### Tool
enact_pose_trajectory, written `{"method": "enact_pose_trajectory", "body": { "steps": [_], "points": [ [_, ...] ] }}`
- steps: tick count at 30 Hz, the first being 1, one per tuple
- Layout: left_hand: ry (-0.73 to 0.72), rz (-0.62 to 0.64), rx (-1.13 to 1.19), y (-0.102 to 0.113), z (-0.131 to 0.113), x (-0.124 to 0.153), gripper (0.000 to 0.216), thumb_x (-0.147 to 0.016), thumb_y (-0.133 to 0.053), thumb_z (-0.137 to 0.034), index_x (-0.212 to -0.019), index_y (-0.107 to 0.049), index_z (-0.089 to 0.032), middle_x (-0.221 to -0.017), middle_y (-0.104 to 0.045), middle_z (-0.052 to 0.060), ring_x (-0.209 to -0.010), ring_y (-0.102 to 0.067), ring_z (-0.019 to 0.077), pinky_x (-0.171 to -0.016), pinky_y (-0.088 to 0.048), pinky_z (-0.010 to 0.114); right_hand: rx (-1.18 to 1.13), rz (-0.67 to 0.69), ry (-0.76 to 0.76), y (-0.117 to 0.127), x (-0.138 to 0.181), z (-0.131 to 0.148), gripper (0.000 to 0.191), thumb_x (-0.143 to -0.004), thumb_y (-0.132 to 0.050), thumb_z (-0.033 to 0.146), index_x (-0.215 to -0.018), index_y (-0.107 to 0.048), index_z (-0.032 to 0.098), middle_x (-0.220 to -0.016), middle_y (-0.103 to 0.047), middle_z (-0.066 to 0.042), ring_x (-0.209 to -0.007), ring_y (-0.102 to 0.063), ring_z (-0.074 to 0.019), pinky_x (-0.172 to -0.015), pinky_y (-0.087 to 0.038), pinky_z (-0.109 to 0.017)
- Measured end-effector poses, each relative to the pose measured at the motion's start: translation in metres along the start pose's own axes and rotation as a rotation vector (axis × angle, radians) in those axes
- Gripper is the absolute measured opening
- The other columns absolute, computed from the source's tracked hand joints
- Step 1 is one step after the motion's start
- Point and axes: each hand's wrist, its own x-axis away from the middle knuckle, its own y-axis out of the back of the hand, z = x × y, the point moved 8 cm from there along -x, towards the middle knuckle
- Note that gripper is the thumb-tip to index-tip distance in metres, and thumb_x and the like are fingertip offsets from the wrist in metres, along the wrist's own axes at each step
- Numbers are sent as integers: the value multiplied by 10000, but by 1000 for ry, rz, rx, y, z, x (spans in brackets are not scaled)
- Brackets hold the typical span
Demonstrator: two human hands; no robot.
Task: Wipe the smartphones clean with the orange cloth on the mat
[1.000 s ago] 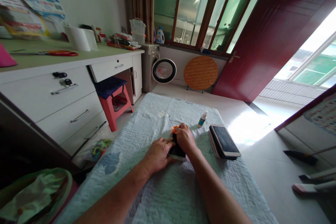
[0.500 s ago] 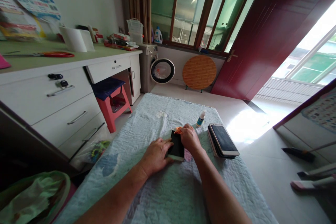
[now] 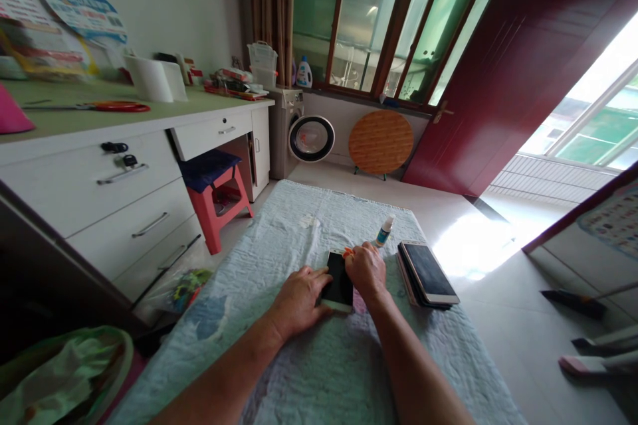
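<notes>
A smartphone (image 3: 337, 284) with a dark screen and pale ends lies flat on the light blue quilted cloth (image 3: 294, 232). My left hand (image 3: 302, 299) grips the phone's left side, fingers over its edge and thumb by its lower end. At the phone's upper right, my right hand (image 3: 367, 269) is closed on an orange cloth (image 3: 347, 252), pressed to the screen; most of this cloth is hidden under the fingers. Just beyond the right hand stands a small spray bottle (image 3: 384, 231). Several phones (image 3: 428, 272) lie stacked to the right.
A white desk (image 3: 124, 206) runs along the left, with scissors (image 3: 119, 106) and a paper roll (image 3: 149, 78) on top. A red stool (image 3: 219, 202) is tucked beside it. At lower left stands a bin (image 3: 127, 352). A washing machine (image 3: 286, 119) has its door open.
My right hand has shifted slightly right and down along the phone's upper edge, and less of the orange cloth shows. The left hand keeps its hold. The whole view has tilted a little.
</notes>
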Motion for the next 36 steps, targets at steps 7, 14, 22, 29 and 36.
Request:
{"method": "enact_pose_trajectory", "body": {
  "steps": [7, 14, 22, 29, 36],
  "points": [
    [13, 6, -23, -2, 1, -1, 412, -727, -704, -340, -1115, -617, -232, -1245, -624, 48, -1120, -548, 300, -983, -436, 407, -56, 27, 121, -9, 0, 14, 225, -878, -478, 173, -829, -697, 169, -945, -602, -90, -923, -518, -193, -799, -373, -266],
    [2, 3, -13, -2, 1, -1, 490, -735, -710, -348, -1198, -604, -227, -1235, -628, 55, -1086, -553, 290, -966, -443, 393, -105, 99, 258, -16, 1, 34, 267, -889, -464, 133, -962, -710, 209, -1007, -591, -76, -958, -496, -187, -823, -369, -253],
    [7, 3, -5, -1, 2, -1, 521, -711, -733, -327, -1204, -602, -221, -1305, -595, 55, -1114, -539, 292, -992, -430, 400, -119, 74, 259, -15, -2, 32, 269, -896, -449, 134, -925, -709, 201, -971, -592, -73, -929, -489, -184, -822, -361, -253],
    [-2, -1, -10, -3, 3, -1, 506, -714, -714, -323, -1197, -603, -225, -1312, -596, 43, -1105, -549, 283, -980, -440, 386, -87, 34, 128, -6, -2, 3, 205, -847, -491, 143, -806, -690, 167, -907, -590, -73, -889, -500, -178, -834, -347, -260],
    [1, -3, -26, -5, 4, -1, 497, -712, -717, -331, -1183, -600, -222, -1311, -594, 59, -1110, -551, 291, -973, -438, 388, -71, -4, 65, 0, 0, -5, 214, -849, -497, 184, -751, -686, 164, -860, -596, -70, -849, -516, -171, -795, -349, -256]
  ]
}}
